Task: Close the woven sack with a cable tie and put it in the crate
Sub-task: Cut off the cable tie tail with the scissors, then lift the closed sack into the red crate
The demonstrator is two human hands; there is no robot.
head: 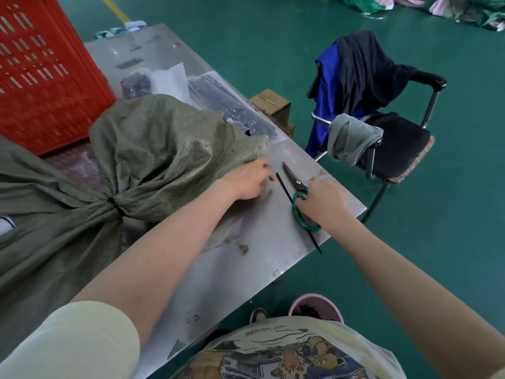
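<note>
A grey-green woven sack (153, 143) lies on the steel table (262, 258), its neck cinched tight at a gathered knot (113, 202). My left hand (247, 181) rests on the sack's loose top flap, fingers spread, beside a black cable tie (284, 188) lying flat on the table. My right hand (325, 203) grips the green handles of a pair of scissors (296, 184) whose blades lie shut on the table next to the tie. A red slotted crate (41, 77) stands at the table's far left, behind the sack.
Clear bags of dark cable ties (232, 105) lie behind the sack. A cardboard box (272, 103) sits past the table's edge. A black chair draped with clothes (366, 105) stands to the right. A pink waste basket (315, 307) is on the floor by my body.
</note>
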